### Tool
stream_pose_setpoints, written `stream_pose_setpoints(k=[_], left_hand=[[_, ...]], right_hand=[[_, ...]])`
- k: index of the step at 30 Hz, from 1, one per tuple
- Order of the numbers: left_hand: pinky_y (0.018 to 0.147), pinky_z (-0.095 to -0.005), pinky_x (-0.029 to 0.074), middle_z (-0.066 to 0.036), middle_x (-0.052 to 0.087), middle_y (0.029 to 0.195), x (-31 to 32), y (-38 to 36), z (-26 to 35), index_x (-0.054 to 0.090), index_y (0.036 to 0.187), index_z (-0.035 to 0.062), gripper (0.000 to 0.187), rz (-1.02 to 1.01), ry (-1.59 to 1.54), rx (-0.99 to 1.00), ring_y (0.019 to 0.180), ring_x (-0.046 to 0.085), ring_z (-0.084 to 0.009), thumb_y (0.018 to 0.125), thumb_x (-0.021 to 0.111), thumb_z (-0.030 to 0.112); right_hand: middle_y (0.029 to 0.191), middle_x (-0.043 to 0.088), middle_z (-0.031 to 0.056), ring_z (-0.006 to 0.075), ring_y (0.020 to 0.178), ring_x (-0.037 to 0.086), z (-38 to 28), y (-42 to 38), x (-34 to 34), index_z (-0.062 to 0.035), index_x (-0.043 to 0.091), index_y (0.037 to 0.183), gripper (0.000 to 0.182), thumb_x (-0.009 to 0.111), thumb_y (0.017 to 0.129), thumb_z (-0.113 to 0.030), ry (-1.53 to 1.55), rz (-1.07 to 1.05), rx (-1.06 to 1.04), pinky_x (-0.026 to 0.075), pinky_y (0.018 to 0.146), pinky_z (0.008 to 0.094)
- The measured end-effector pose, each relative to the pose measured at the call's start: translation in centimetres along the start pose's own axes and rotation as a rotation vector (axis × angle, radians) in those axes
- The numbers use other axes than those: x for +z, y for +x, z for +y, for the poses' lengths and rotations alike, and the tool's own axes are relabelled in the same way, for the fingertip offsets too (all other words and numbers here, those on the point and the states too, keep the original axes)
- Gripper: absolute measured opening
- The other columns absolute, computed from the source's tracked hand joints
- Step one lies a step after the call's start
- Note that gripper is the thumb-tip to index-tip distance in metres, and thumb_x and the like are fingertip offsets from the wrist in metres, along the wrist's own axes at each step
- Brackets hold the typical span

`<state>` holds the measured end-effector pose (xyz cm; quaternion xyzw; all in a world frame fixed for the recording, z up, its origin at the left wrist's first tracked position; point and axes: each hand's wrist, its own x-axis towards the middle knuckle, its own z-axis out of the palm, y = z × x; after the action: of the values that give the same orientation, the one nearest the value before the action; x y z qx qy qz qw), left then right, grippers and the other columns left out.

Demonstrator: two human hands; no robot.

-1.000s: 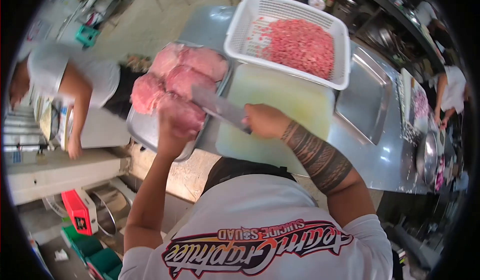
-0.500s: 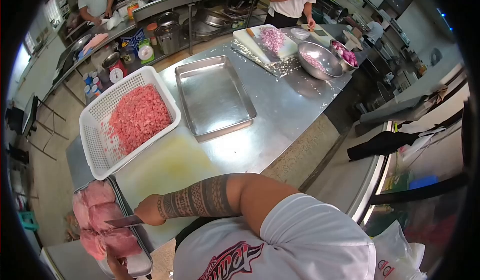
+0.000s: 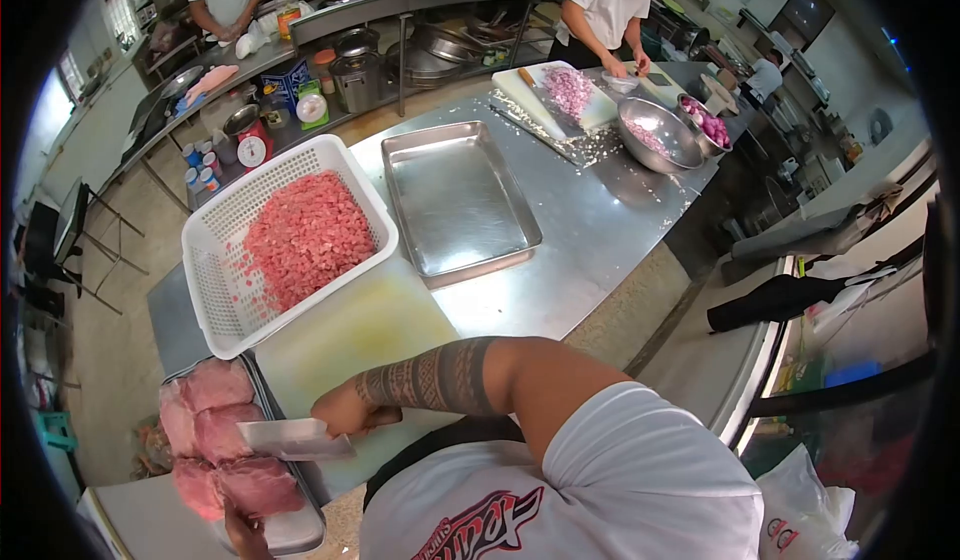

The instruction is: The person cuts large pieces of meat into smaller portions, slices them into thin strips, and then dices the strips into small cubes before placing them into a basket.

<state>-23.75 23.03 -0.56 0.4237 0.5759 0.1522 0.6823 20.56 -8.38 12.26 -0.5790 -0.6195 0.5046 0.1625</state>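
On the left, big raw meat chunks sit in a metal tray. My left hand touches one; I can't tell how open its grip is. My right hand is closed on a cleaver.

Cleaver in the right hand, left hand at the raw meat.

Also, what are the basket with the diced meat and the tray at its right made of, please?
The basket looks like white moulded plastic, slightly glossy: even colour, rows of small holes. The tray looks like smooth, shiny sheet metal, perhaps stainless steel: grey with bright reflections, rounded corners.
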Motion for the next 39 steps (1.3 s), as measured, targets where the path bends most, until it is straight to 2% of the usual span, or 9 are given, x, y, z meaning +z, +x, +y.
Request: stream_pose_setpoints(k=[7,8,9,10,12,13,19,23,39], left_hand=[[0.087,-0.0343,0.055,-0.002,0.068,0.102,4.1,-3.8,-0.7,0.070,0.125,0.0088,0.031,-0.104,-0.192,0.067,0.093,0.064,-0.0163,0.105,0.065,0.032],[0.092,-0.0350,0.056,-0.006,0.069,0.115,3.9,-4.8,-1.3,0.064,0.134,0.0035,0.037,-0.320,-0.083,0.211,0.103,0.066,-0.0185,0.105,0.065,0.027],[0.100,-0.0382,0.056,-0.008,0.066,0.128,5.1,-6.0,-1.7,0.051,0.147,0.0001,0.051,-0.155,0.128,0.241,0.114,0.066,-0.0232,0.105,0.066,0.025],[0.107,-0.0410,0.054,-0.011,0.064,0.136,3.5,-3.8,-4.1,0.034,0.159,0.0013,0.076,-0.240,0.189,0.346,0.129,0.061,-0.0266,0.098,0.076,0.020],[0.119,-0.0525,0.042,-0.021,0.044,0.160,7.7,-10.6,-2.8,0.029,0.165,0.0068,0.121,0.032,0.886,0.898,0.150,0.040,-0.0413,0.066,0.099,0.015],[0.122,-0.0560,0.036,-0.025,0.034,0.165,8.9,-12.0,-1.3,0.036,0.163,0.0094,0.124,0.029,1.269,1.066,0.150,0.037,-0.0494,0.058,0.101,0.018],[0.123,-0.0725,0.023,-0.029,0.031,0.167,9.2,-9.7,-1.0,0.048,0.159,0.0219,0.095,-0.003,1.334,1.288,0.155,0.026,-0.0550,0.072,0.087,0.029],[0.122,-0.0776,0.018,-0.026,0.030,0.169,10.8,-8.9,0.8,0.043,0.163,0.0289,0.101,-0.193,1.524,1.383,0.157,0.024,-0.0544,0.068,0.079,0.026],[0.112,-0.0713,0.038,-0.033,0.043,0.155,14.3,-9.7,3.5,0.041,0.162,0.0282,0.085,-0.160,1.891,1.386,0.139,0.045,-0.0584,0.084,0.073,0.018]], right_hand=[[0.061,0.064,0.0107,0.0227,0.057,0.064,1.8,-1.1,-2.6,-0.0001,0.066,0.078,0.037,0.061,0.103,-0.028,0.109,-0.020,0.048,0.054,0.062,0.0413],[0.060,0.064,0.0107,0.0224,0.059,0.064,3.4,-0.3,-2.3,-0.0019,0.067,0.080,0.037,0.061,0.102,-0.030,0.062,-0.025,0.032,0.054,0.064,0.0438],[0.060,0.064,0.0109,0.0229,0.057,0.064,-1.3,-3.6,-4.9,-0.0031,0.067,0.079,0.038,0.060,0.102,-0.032,0.026,-0.101,0.211,0.054,0.068,0.0460],[0.059,0.061,0.0091,0.0213,0.050,0.059,2.7,-0.9,-3.2,-0.0016,0.068,0.087,0.033,0.058,0.104,-0.029,0.020,-0.099,0.217,0.052,0.059,0.0438],[0.060,0.051,0.0021,0.0147,0.046,0.052,1.4,-0.4,-4.1,0.0001,0.062,0.104,0.024,0.054,0.107,-0.023,0.196,-0.175,0.175,0.042,0.044,0.0350],[0.061,0.050,0.0012,0.0139,0.048,0.052,-0.3,-0.7,-5.3,-0.0015,0.059,0.099,0.022,0.053,0.108,-0.021,0.155,-0.218,0.253,0.043,0.044,0.0343],[0.068,0.050,0.0021,0.0145,0.053,0.051,0.3,0.1,-4.8,-0.0008,0.052,0.104,0.023,0.057,0.109,-0.022,0.391,-0.172,0.379,0.047,0.047,0.0353],[0.069,0.049,0.0026,0.0145,0.053,0.051,-0.9,0.4,-5.6,-0.0014,0.051,0.103,0.022,0.058,0.109,-0.021,0.314,-0.146,0.467,0.047,0.048,0.0356],[0.068,0.055,0.0037,0.0148,0.054,0.054,-5.3,0.1,-6.0,0.0019,0.054,0.103,0.028,0.060,0.109,-0.025,-0.013,-0.136,0.427,0.049,0.051,0.0369]])
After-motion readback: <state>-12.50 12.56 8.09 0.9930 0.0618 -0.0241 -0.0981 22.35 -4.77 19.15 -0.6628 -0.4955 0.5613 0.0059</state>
